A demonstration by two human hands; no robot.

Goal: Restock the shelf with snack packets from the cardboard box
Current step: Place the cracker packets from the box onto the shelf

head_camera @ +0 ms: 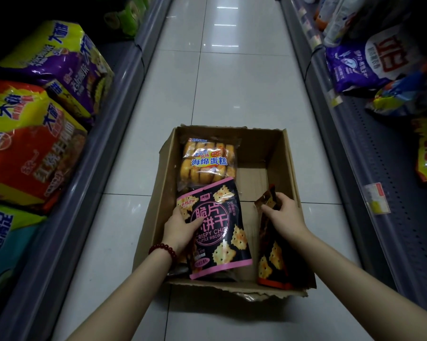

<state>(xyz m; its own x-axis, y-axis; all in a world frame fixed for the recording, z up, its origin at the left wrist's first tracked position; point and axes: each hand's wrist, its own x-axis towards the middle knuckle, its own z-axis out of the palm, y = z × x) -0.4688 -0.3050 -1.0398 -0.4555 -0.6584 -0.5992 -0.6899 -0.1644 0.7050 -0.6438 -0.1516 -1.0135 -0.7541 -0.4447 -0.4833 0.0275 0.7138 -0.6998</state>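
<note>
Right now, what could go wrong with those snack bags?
The right hand pinches only the top corner of the orange packet, so it might slip or tear. The left hand grips the pink packet by one edge; it could flop. Squeezing may crush the biscuits. The box has ragged flaps that could snag.

You are looking down at a glossy white tiled floor (207,94) running between two grey shelves, and an open cardboard box (278,153) is sitting directly on it. The left shelf (104,134) is carrying large noodle multipacks (30,148), while the right shelf (369,134) is holding assorted bags (355,67).
</note>
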